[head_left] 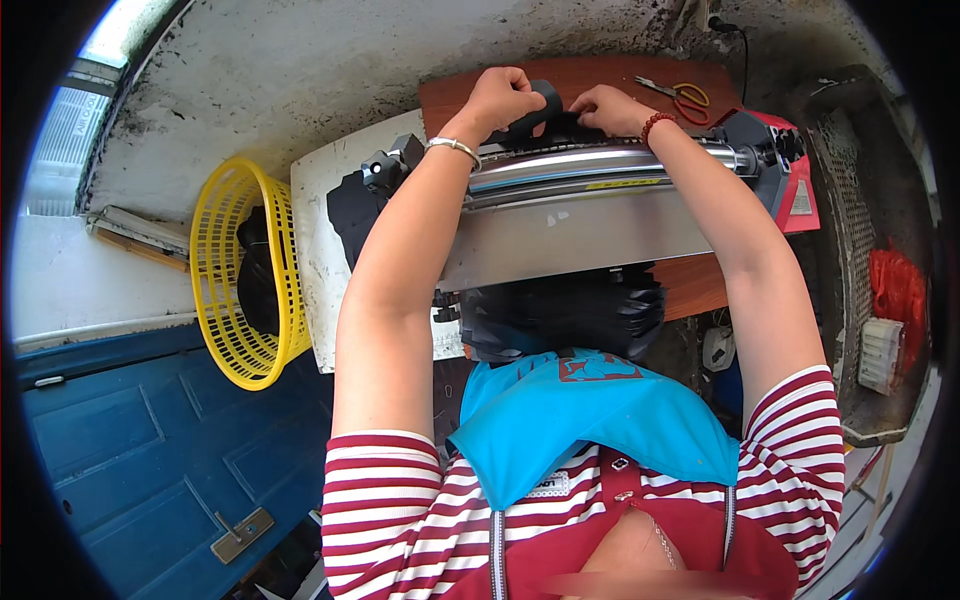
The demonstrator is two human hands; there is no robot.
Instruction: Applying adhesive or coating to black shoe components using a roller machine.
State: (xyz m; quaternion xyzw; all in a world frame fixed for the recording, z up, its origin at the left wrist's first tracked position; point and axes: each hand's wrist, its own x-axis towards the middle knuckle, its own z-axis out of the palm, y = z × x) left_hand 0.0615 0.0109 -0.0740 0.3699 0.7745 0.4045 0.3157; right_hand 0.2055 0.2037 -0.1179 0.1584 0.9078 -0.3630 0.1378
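Both my arms reach forward over a machine with a long shiny metal roller [600,165] and a flat metal plate [580,235] on its near side. Behind the roller, my left hand [505,100] pinches a curved black piece of sheet material [545,100] between thumb and fingers. My right hand [610,110], a little to the right, has its fingers curled down onto a second dark piece [568,128] at the back of the roller. Its fingertips are partly hidden. Below the plate's near edge lies a heap of shiny black sheet material [565,310].
Red-handled scissors [688,103] lie on the brown board [600,72] behind the machine. At left stands a yellow basket [205,270] holding black pieces. Black pieces [352,212] rest at the machine's left end, a red housing [798,190] at its right. A stained wall closes the back.
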